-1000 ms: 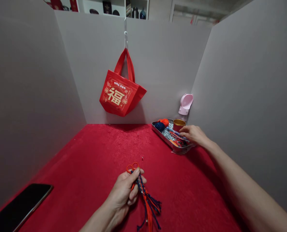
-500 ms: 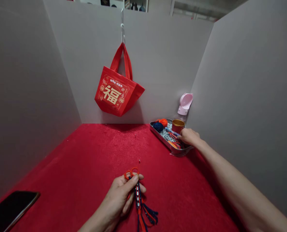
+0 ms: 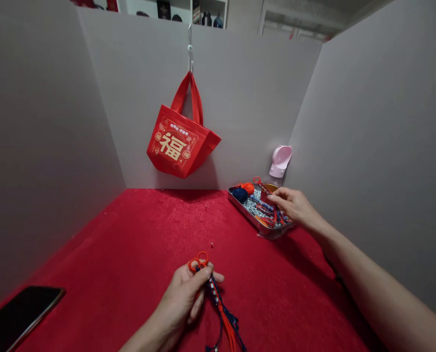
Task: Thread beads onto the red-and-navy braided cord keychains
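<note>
My left hand (image 3: 183,296), low in the middle, is closed round braided cords (image 3: 215,292) of navy and orange yarn with silvery beads. Two orange loops stick out above its thumb, and loose tassels hang below. Over the metal tray (image 3: 244,211) at the right, my right hand (image 3: 294,203) pinches another braided cord (image 3: 264,188), whose orange loop points up and left. More braided cords (image 3: 267,210) lie in the tray among many small silvery pieces. An orange yarn ball (image 3: 247,187) and a navy yarn ball (image 3: 240,194) sit at its far left end.
Behind the right hand's cord stands a red cup with a golden rim (image 3: 271,187). A pink scoop-shaped piece (image 3: 281,160) is by the back corner. The red bag (image 3: 181,142) hangs on the grey back panel (image 3: 247,98). A phone (image 3: 23,313) lies at the left on the red cloth (image 3: 129,254).
My right hand has risen from the tray and now holds a braided cord. The cords in my left hand have swung, their tassels now hanging further right.
</note>
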